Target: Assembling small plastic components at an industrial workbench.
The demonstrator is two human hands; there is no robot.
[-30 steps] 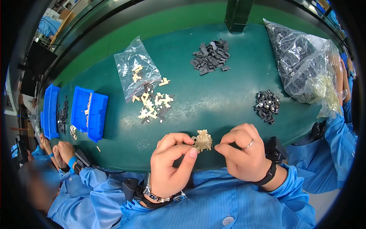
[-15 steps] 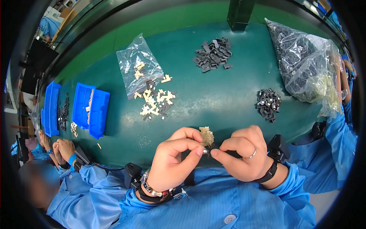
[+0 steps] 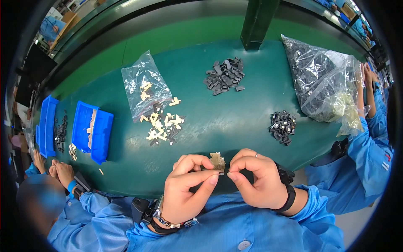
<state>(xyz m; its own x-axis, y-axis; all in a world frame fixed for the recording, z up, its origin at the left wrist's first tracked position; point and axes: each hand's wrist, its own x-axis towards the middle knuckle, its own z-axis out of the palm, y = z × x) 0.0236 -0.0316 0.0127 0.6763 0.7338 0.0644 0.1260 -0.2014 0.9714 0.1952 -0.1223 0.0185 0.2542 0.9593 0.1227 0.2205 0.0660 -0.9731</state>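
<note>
My left hand is near the table's front edge, its thumb and forefinger closed on a small dark piece that mostly hides behind the fingertips. My right hand, just to the right, has thumb and forefinger pinched together; anything between them is too small to make out. A narrow gap parts the two hands' fingertips. Behind them lies a small beige heap, partly covered by my left fingers. Farther off to the right is a pile of small black parts with light faces.
Cream and black pieces lie scattered beside an open clear bag at left. Dark grey parts are heaped at the back, near a green post. A large bag of dark parts stands right. Blue bins and co-workers flank me.
My right fingertips have drawn slightly away from the piece in my left hand. The whole view has shifted, so the table's things appear lower and a little farther left.
</note>
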